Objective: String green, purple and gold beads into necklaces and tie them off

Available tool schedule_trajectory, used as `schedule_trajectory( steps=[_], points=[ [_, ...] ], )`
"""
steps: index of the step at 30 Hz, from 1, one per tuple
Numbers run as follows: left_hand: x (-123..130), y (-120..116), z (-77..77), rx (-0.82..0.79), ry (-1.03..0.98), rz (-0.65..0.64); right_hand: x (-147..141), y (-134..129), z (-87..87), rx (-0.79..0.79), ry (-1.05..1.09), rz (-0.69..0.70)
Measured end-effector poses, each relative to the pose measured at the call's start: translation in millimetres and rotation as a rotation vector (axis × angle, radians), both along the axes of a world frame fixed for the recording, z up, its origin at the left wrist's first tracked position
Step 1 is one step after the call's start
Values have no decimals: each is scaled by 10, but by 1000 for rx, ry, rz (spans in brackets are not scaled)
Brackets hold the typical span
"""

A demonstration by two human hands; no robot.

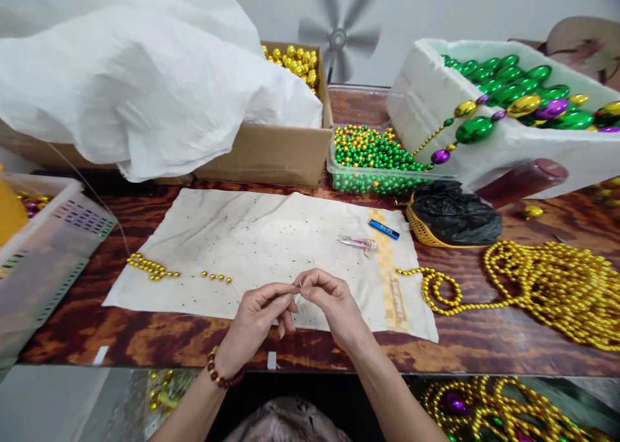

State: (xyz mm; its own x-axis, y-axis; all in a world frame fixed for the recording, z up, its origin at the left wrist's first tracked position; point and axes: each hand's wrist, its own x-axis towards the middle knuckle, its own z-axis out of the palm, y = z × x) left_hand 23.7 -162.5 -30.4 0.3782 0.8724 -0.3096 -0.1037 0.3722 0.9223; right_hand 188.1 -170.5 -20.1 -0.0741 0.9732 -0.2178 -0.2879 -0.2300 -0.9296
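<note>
My left hand [259, 316], with a beaded bracelet [223, 372] at its wrist, pinches a thin pale thread [236, 289] near the front of the white cloth [271, 229]. Fingertip to fingertip with it, my right hand [334, 300] is closed in a pinch on the thread's end; the exact grip is too small to make out. Leftward along the thread sit several spaced gold beads [213, 276], then a cluster of gold beads [150, 265]. Small scissors [358, 242] and a blue lighter [384, 229] lie on the cloth beyond my right hand.
Gold bead strands [557, 293] are heaped at right, beside a yellow basket [426, 232] with black plastic. Behind stand a clear tub [378, 182] of small beads, a foam box [547, 151] and a cardboard box [271, 154]. A white crate [53, 261] borders the left.
</note>
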Motion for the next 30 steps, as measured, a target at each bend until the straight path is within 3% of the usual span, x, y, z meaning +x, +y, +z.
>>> schedule_trajectory(
  steps=[25, 30],
  points=[
    [-20, 12, -22, 67, 109, -58, -8, -18, -147, -33, 34, -39],
    [-62, 40, -62, 172, 190, -116, 21, -17, -193, -42, 41, -26]
  ],
)
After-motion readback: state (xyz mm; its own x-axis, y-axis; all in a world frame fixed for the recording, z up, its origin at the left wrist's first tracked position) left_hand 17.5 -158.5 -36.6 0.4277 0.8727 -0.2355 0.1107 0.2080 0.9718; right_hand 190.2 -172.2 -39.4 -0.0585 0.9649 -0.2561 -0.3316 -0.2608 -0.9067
